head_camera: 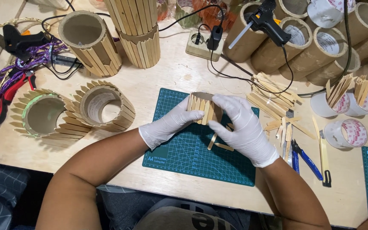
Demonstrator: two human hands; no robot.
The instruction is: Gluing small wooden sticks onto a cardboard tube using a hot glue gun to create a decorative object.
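Observation:
Both my hands wear white gloves and meet over a green cutting mat [179,149]. My left hand [169,123] grips the left side of a short cardboard tube [204,106] partly clad in pointed wooden sticks. My right hand [241,127] presses on the tube's right side and covers it. Two loose wooden sticks [218,142] lie on the mat just below the tube, between my hands.
Stick-clad tubes [103,106] lie at left and stand at the back [137,30]. Bare cardboard tubes [320,47] and a black glue gun [269,21] are at back right. Loose sticks [273,96], tape rolls [348,133], blue pliers [305,157] lie right.

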